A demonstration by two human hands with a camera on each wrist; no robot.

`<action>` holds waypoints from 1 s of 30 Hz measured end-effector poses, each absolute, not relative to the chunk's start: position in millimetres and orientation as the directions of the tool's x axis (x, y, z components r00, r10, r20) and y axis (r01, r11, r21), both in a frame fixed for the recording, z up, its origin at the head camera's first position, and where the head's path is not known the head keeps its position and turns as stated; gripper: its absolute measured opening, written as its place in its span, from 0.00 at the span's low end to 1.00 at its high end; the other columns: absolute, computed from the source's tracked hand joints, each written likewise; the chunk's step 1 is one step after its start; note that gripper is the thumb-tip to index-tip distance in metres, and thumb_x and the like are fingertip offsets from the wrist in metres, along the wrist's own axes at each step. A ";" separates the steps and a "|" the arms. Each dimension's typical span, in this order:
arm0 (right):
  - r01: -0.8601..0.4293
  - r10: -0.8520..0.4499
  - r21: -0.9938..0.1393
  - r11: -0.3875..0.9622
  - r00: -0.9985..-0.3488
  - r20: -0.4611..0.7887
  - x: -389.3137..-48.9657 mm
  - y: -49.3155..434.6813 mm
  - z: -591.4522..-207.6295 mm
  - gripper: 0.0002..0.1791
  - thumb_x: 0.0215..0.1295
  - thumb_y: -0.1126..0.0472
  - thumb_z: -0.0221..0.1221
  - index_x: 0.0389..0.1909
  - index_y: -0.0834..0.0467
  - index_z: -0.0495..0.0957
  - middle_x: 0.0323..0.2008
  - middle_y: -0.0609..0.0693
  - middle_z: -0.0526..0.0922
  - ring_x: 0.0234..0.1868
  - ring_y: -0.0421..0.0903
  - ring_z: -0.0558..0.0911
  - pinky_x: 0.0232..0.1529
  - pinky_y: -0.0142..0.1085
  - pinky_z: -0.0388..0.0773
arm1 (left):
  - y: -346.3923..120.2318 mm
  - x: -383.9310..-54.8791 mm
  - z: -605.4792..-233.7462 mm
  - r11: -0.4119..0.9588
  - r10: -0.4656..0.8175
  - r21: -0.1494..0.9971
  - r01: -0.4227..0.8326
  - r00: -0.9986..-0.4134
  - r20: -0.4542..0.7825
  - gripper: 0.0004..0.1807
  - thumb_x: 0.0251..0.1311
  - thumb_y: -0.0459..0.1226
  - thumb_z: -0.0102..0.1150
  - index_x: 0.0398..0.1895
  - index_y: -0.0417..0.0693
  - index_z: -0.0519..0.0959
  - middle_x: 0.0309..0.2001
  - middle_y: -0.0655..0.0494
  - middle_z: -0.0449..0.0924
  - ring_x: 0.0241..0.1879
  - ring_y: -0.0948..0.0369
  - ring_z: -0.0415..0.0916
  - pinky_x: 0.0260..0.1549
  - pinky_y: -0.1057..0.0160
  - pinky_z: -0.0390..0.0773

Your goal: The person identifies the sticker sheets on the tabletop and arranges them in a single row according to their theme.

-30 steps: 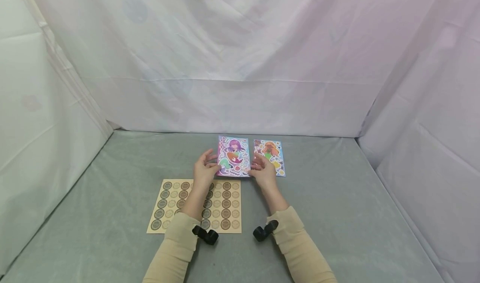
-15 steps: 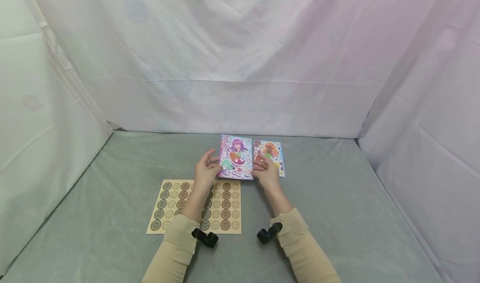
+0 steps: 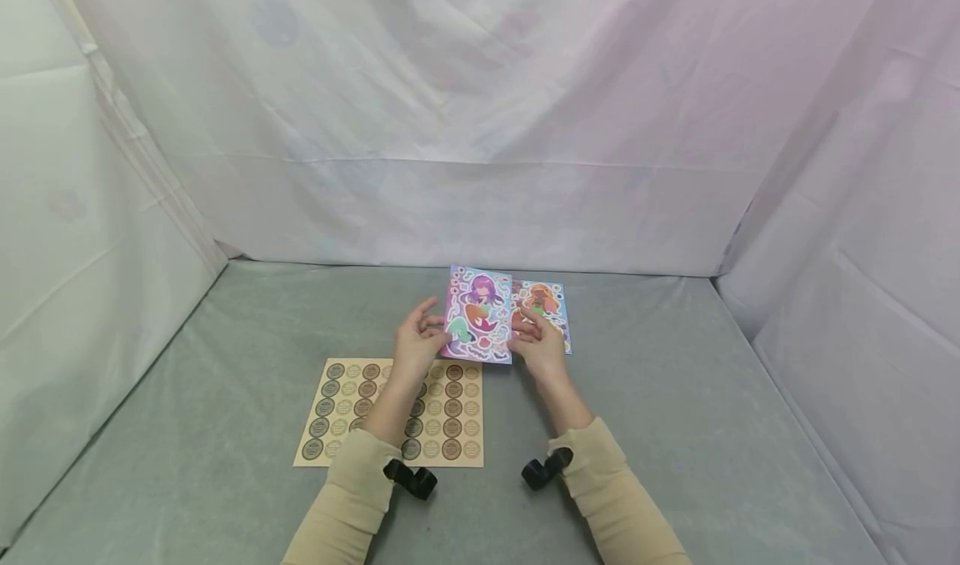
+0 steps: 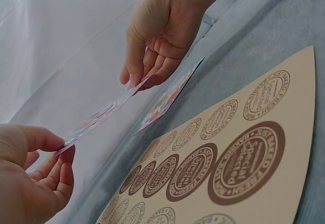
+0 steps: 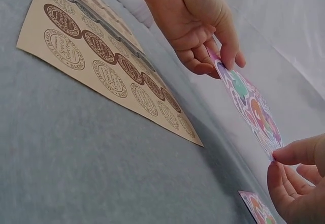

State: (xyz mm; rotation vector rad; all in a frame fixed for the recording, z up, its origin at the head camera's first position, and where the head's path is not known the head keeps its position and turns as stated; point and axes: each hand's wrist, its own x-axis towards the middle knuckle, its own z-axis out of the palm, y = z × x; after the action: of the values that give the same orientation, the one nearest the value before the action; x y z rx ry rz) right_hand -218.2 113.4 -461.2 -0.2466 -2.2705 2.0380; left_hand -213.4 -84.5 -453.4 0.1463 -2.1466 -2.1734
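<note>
Between my two hands, a sticker sheet with a purple-haired mermaid (image 3: 480,313) is held up off the table. My left hand (image 3: 417,344) pinches its lower left edge between thumb and fingers; my right hand (image 3: 542,348) pinches the lower right corner. Both wrist views show the mermaid sheet (image 4: 101,115) raised above the surface. Behind my right hand lies a second sticker sheet with an orange-haired mermaid (image 3: 542,297), partly covered by the held sheet and the hand. Under my left forearm is a tan sheet of round brown stickers (image 3: 452,415), its middle hidden by the arm.
A grey cloth-covered table (image 3: 675,398) spreads on all sides. White fabric (image 3: 480,215) hangs behind it and along both sides. Black wrist cameras (image 3: 411,479) are strapped at both sleeve cuffs.
Both hands have shifted a little to the right with the purple-haired mermaid sheet, which now overlaps the left part of the orange-haired sheet in view. The tan sheet has stayed put.
</note>
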 end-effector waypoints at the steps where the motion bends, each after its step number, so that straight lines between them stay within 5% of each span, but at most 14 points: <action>1: 0.067 0.173 -0.992 0.105 -0.984 -0.048 -218.0 113.9 -460.9 0.36 0.50 0.82 0.61 0.63 0.64 0.70 0.45 0.64 0.81 0.38 0.49 0.82 0.37 0.31 0.81 | -84.2 -212.7 -452.8 -0.011 -0.125 1.000 -0.006 -0.992 -0.008 0.38 0.49 0.18 0.59 0.67 0.41 0.66 0.45 0.41 0.78 0.36 0.55 0.77 0.34 0.67 0.81; 30: 0.102 0.168 -0.984 0.144 -0.983 -0.078 -207.2 126.9 -452.5 0.34 0.53 0.80 0.61 0.63 0.59 0.72 0.44 0.59 0.81 0.41 0.51 0.81 0.38 0.31 0.80 | -80.7 -209.3 -454.8 0.019 -0.033 0.999 0.026 -0.999 0.026 0.34 0.49 0.20 0.60 0.64 0.39 0.70 0.39 0.41 0.81 0.30 0.60 0.79 0.31 0.65 0.82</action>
State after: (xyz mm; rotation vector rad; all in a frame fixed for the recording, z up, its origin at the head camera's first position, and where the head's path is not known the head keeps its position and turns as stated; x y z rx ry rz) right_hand -207.2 126.9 -452.5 -0.2770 -2.3371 2.0034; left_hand -209.3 -80.7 -454.8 0.0079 -2.2125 -2.1708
